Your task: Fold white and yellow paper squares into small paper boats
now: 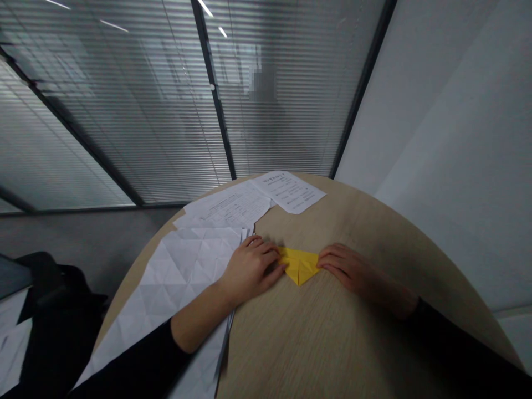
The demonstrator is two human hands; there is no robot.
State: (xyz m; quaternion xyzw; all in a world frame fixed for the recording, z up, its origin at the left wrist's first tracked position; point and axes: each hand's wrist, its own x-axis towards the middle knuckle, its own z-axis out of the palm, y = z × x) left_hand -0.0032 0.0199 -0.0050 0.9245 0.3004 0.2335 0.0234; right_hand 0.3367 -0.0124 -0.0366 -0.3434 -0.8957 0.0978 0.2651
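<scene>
Left hand [254,266] and right hand [347,269] pinch folded yellow paper [299,267] on a rounded table [282,343], blinds [166,138] beyond

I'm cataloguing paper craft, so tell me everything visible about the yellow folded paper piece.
The yellow folded paper piece looks thin, matte and plain, roughly a downward-pointing triangle, its tip toward the wearer. Creases show, and a dark slit runs up from near the tip. It lies about flat on the pale wood-look round table. The bare left hand and bare right hand hold its side corners, hiding them; its underside cannot be seen.
</scene>
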